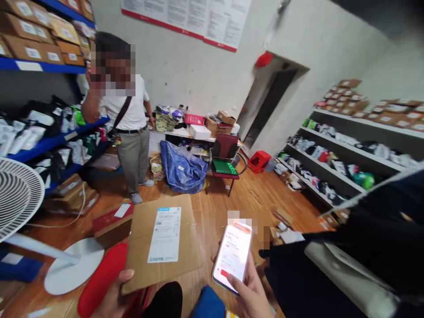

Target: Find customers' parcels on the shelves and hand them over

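Observation:
My left hand point(114, 293) grips the lower left corner of a flat cardboard parcel point(139, 247), its thumb lying over the front edge. A white shipping label point(164, 236) with a blue top strip faces me from the cardboard. To the right, a smartphone point(232, 256) with a lit screen rests in my right hand point(250, 285). My right thumb lies over the lower part of the screen, by a red button. Parcel and phone are apart, both held above the floor.
A white fan point(20, 198) stands at the left, near a red-lidded box point(112, 221). A person point(127, 106) in a white shirt stands by the blue shelves point(36, 66). Ahead are a chair point(225, 154) and a blue bag point(182, 165). Parcel-filled white shelves point(351, 141) line the right; dark clothing point(318, 269) is close by.

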